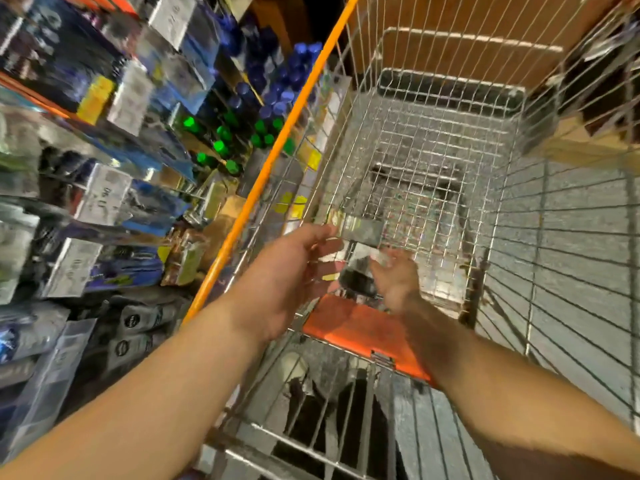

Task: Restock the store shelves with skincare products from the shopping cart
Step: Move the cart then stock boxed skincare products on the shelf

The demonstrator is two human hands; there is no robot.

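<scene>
A wire shopping cart (433,140) with an orange rim fills the middle of the head view. Both my arms reach down into its near end. My left hand (294,271) has its fingers spread against the left side of a shiny silver product box (360,230). My right hand (398,278) is on the other side of the boxes, fingers loosely extended. A second silvery, dark-printed box (360,271) lies between my two hands. The picture is blurred, so I cannot tell whether either hand grips a box.
Store shelves (104,150) stand to the left, packed with blue and silver packages, blue-capped and green-capped bottles (242,133) and dark tubes (138,327). An orange flap (353,327) lies at the cart's near end. Brown cardboard boxes (467,29) stand beyond the cart.
</scene>
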